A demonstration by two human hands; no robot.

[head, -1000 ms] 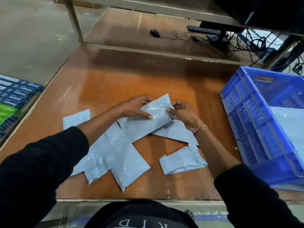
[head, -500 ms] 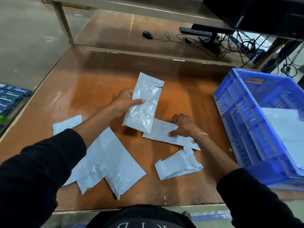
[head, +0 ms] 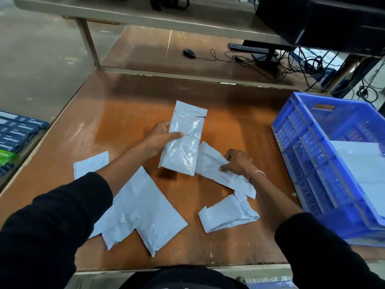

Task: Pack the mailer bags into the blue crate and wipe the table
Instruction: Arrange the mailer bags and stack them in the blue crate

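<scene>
Held mailer bag (head: 183,140): lifted clear of the surface (head: 125,122), long axis running from near the body away, slightly tilted, its far end uppermost. The left hand (head: 158,140) grips it at its left edge about mid-length, thumb across the front face, fingers behind.

Second mailer bag (head: 216,170): flat on the surface, just right of and partly under the lower end of the held one, long axis slanting toward the near right. The right hand (head: 237,163) rests on it with curled fingers that pinch its upper layer; whether it is lifted yet cannot be told.

Blue crate (head: 295,155): on the surface to the right, well apart from the left hand and near the right forearm, a pale sheet already inside. Both bags therefore must travel rightward; the right hand is the nearer carrier.

Remaining bags: a crumpled one (head: 227,213) near the right sleeve, overlapping flat ones (head: 143,209) and a small one (head: 91,163) by the left arm.
</scene>
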